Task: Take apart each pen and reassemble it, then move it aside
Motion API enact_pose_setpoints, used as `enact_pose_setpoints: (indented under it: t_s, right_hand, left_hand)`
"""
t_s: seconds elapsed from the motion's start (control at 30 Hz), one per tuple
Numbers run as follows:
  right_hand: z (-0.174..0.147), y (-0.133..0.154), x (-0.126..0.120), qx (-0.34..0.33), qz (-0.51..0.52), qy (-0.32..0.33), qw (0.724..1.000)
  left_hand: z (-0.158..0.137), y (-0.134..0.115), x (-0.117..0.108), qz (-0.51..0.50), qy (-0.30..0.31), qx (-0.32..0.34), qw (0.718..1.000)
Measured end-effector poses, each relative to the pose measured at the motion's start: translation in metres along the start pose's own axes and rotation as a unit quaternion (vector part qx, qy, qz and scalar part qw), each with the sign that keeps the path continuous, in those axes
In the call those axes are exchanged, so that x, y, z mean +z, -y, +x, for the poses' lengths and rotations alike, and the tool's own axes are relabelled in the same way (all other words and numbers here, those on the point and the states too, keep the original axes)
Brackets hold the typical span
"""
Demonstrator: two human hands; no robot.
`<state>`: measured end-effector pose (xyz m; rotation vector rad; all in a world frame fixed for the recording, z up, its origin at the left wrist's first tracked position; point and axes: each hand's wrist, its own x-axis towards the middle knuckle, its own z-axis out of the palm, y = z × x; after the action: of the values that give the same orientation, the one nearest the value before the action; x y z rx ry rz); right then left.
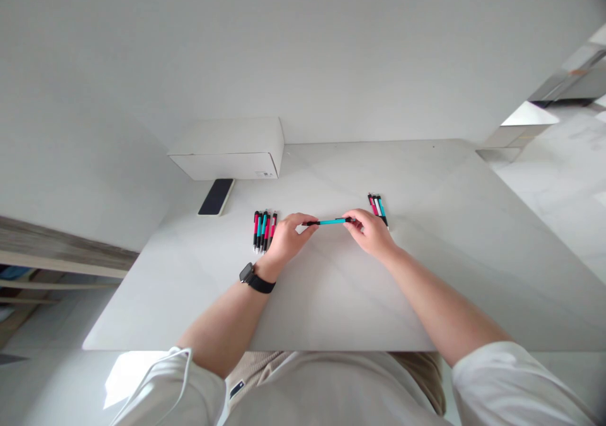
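Observation:
A turquoise and black pen (331, 221) is held level between my two hands above the table. My left hand (291, 233) pinches its left end, near the tip. The fingers of my right hand (367, 229) close on its other end, by the clip. Just left of my left hand lies a row of several pink and turquoise pens (261, 230), partly covered by that hand at its right edge. Beyond my right hand rests a smaller group of pens (377, 206) in pink, white and turquoise, their lower ends partly hidden.
A long white box (227, 164) stands at the back left against the wall. In front of it lies a phone (216, 197), dark screen up. The white table (331, 306) ends close to my body at its front edge.

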<state>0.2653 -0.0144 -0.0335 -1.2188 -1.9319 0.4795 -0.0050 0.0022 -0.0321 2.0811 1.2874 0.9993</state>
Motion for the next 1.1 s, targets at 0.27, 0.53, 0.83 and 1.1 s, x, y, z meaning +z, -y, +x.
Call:
enact_pose_setpoints:
  t_s: [0.27, 0.53, 0.83, 1.1]
  right_hand:
    - [-0.0013, -0.0033, -0.0004, 0.068, -0.003, 0.042, 0.997]
    - [-0.001, -0.0033, 0.0011, 0.028, 0.007, 0.03, 0.999]
    - [-0.0006, -0.0025, -0.0013, 0.048, -0.023, 0.067, 0.996]
    - [-0.0003, -0.0025, -0.003, 0.077, -0.021, 0.088, 0.993]
  left_hand:
    - [0.0004, -0.0003, 0.0002, 0.012, -0.01, 0.021, 1.0]
    - [0.001, -0.0008, 0.0002, 0.026, -0.014, 0.025, 0.999]
    - [0.0007, -0.0005, 0.0003, 0.024, -0.014, 0.03, 0.999]
    - [0.0006, -0.0016, 0.0004, 0.02, -0.013, 0.034, 0.999]
